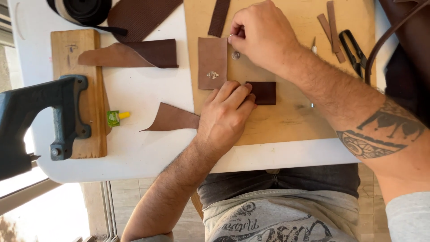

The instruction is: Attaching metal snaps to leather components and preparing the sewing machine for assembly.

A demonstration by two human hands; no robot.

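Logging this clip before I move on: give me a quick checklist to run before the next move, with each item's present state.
1. Left hand pressing the dark leather piece flat: ok.
2. Right hand pinching a small metal part over the round snap: ok; the part itself cannot tell.
3. Tan leather panel flat on the wooden board: ok.
4. Clasp seated on the panel: ok.
5. Black snips away from both hands: ok.

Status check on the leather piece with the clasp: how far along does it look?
Done: metal clasp sits on the brown leather panel. In hand: right hand pinches something small beside a round stud; left hand presses the dark leather piece. Left: those pieces lie unjoined.
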